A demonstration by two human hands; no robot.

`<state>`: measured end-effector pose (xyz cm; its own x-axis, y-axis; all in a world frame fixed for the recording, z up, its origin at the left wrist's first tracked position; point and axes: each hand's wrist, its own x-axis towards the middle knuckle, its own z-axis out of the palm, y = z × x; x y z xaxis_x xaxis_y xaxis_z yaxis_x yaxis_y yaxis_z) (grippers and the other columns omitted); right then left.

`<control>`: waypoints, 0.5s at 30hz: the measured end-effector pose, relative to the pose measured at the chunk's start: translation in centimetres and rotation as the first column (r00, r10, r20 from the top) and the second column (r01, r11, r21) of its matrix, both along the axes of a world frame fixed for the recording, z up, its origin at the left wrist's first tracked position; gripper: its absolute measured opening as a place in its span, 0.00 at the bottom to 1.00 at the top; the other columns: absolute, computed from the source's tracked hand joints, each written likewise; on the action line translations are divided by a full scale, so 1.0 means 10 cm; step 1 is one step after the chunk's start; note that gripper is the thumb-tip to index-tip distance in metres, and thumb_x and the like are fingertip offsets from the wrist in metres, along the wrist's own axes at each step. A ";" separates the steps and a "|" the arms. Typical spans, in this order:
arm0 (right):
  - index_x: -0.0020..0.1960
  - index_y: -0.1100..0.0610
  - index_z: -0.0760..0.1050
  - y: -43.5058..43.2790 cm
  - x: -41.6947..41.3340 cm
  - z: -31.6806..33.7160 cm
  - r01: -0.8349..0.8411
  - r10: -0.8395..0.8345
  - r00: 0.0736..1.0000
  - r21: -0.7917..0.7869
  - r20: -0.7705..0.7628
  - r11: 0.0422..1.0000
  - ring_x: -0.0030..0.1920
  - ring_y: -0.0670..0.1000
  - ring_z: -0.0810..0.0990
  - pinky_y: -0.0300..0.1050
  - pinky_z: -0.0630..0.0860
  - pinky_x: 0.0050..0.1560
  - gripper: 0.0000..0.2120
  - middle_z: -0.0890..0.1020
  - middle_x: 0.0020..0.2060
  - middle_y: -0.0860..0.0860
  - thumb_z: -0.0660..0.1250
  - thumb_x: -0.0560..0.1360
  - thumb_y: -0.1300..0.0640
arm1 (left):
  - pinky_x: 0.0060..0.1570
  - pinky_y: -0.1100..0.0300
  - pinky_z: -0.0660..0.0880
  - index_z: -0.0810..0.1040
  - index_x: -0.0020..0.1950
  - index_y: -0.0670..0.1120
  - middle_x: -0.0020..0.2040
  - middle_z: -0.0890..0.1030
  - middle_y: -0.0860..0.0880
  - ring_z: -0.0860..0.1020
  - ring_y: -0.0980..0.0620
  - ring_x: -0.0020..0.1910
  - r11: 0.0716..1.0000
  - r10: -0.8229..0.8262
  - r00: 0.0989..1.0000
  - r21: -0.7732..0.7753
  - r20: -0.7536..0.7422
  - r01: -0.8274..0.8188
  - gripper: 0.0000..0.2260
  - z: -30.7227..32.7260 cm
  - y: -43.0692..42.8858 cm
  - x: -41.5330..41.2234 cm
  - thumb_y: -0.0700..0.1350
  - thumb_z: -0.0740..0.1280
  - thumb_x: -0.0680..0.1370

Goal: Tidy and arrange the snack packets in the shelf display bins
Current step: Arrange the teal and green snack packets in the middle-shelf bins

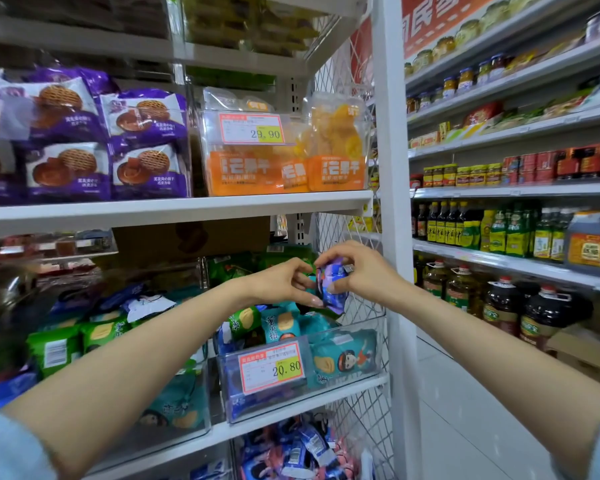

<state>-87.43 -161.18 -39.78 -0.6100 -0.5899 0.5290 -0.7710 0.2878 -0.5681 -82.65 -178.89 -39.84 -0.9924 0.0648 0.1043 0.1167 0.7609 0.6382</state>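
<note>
A: Upper left of the frame?
B: Purple waffle-biscuit packets [84, 133], stacked in two rows on the upper shelf [174, 209].

A: Next along?
B: Orange dried-fruit pouches [336, 168], upright in a clear bin, with a price label [252, 129] reading 29.90.

A: Lower left?
B: Green snack packets [54, 348] lie loose in a clear bin, with teal packets [174, 403] in front. The far left edge is blurred; what's there seems to be more packets.

A: Hands?
B: The left hand [281, 282] is at centre, fingers curled, pinching the left edge of a small purple snack packet [331, 285]. The right hand [361, 271] grips the same packet from the right, with the thumb on its face.

A: Where is the packet?
B: It is held in the air between both hands, right of centre, above the right display bin [326, 331] and just in front of the wire mesh panel [361, 341].

A: What's in that bin?
B: Teal and green snack packets, with a label reading 20.80 on the front.

A: Far right?
B: A white upright post [392, 202], then shelves with sauce bottles [440, 223] and cooking oil jugs [499, 303].
</note>
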 end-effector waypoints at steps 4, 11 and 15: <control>0.47 0.54 0.79 0.12 0.02 0.03 -0.028 0.051 0.980 -0.121 0.191 0.992 0.48 0.50 0.79 0.44 0.80 0.47 0.19 0.80 0.50 0.51 0.69 0.65 0.75 | 0.60 0.62 0.67 0.67 0.69 0.45 0.66 0.71 0.47 0.70 0.50 0.64 0.914 0.029 0.976 -0.400 0.216 0.061 0.26 -0.04 -0.03 0.00 0.47 0.71 0.74; 0.43 0.49 0.78 0.26 0.02 -0.07 -0.026 0.033 0.980 -0.037 0.197 0.999 0.47 0.54 0.80 0.48 0.78 0.42 0.22 0.80 0.44 0.47 0.68 0.64 0.76 | 0.25 0.75 0.68 0.70 0.64 0.44 0.55 0.74 0.45 0.73 0.51 0.48 0.867 0.136 0.974 -0.497 0.182 -0.028 0.22 0.03 -0.13 0.08 0.46 0.72 0.73; 0.47 0.50 0.78 0.32 0.09 -0.05 -0.014 0.023 0.989 -0.061 0.146 0.998 0.43 0.47 0.79 0.35 0.77 0.35 0.20 0.79 0.45 0.45 0.69 0.65 0.73 | 0.43 0.62 0.78 0.75 0.56 0.42 0.55 0.80 0.44 0.80 0.50 0.48 0.933 0.162 0.985 -0.333 0.058 -0.134 0.18 0.26 -0.28 0.09 0.41 0.74 0.70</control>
